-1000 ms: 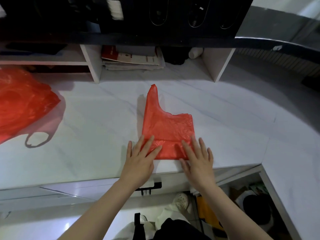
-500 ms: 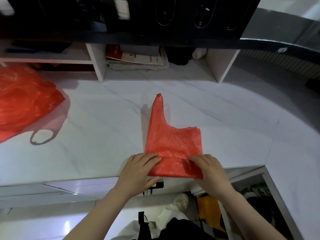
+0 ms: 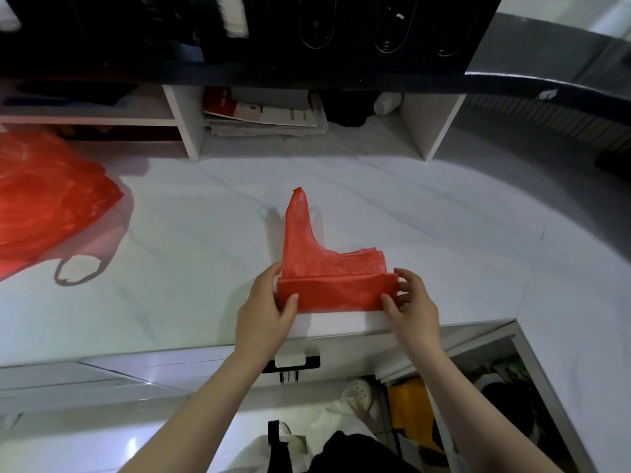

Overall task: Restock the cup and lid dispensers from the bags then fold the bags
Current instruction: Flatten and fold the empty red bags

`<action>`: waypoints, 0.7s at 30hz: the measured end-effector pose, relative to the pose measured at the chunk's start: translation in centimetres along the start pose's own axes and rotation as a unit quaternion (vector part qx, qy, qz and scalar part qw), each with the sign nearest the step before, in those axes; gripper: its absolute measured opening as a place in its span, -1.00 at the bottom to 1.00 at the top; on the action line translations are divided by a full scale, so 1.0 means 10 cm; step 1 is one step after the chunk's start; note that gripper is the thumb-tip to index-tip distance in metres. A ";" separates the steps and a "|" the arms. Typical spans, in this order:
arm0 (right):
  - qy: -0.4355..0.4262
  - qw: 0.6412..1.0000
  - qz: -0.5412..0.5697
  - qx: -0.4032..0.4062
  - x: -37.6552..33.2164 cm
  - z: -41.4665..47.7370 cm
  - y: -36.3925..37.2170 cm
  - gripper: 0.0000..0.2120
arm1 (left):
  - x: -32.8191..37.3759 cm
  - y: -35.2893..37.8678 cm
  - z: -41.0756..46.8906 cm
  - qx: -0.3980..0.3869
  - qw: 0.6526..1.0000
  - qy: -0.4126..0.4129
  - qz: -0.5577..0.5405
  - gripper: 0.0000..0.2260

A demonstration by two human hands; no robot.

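Left hand [image 3: 269, 302] and right hand [image 3: 411, 303] each pinch an end of the folded red bag [image 3: 336, 285] — near the surface [image 3: 205, 233] edge.

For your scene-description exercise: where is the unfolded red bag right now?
In the head view, the unfolded red bag lies at the far left of the white counter, below the shelf, well apart from the bag being folded.

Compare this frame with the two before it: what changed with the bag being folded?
Both hands, left hand and right hand, went from pressing the red bag flat to gripping its near edge and folding it away. The unfolded red bag at left stayed put.
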State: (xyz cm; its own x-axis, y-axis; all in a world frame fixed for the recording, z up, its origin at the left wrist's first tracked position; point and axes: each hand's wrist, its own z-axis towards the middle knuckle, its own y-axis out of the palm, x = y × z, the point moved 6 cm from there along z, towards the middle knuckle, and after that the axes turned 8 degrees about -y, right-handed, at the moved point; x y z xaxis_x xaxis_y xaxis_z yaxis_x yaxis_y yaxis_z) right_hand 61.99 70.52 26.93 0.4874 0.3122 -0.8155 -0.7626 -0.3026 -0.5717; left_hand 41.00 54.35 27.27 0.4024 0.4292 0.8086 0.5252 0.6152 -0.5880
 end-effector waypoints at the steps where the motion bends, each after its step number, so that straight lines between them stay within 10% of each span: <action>1: 0.003 1.000 -0.001 0.003 0.00 0.02 0.02 -0.54 | 0.01 0.01 0.02 0.008 1.000 0.000 0.007 -0.52; 6: -0.069 0.989 -0.131 -0.009 -0.08 0.06 0.06 -0.54 | 0.12 0.10 0.06 0.002 0.991 0.036 0.128 -0.52; 10: -0.237 0.915 -0.306 -0.112 -0.25 -0.04 0.27 -0.47 | 0.27 0.22 -0.01 0.005 0.947 0.175 0.271 -0.42; 13: -0.233 0.873 -0.356 -0.238 -0.10 -0.15 0.46 -0.41 | 0.20 0.38 -0.07 -0.110 0.919 0.208 0.316 -0.39; 21: -0.230 0.855 -0.382 -0.266 -0.03 -0.25 0.42 -0.23 | -0.03 0.44 -0.14 -0.200 0.877 0.213 0.381 -0.30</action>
State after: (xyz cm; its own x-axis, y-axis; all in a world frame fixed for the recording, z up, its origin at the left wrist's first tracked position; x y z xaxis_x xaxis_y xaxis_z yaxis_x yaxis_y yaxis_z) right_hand 59.71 66.90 24.49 0.4444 0.8857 -0.1346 0.0635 -0.1810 -0.9814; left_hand 44.24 55.99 24.44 0.9500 0.2761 0.1456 0.1684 -0.0606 -0.9838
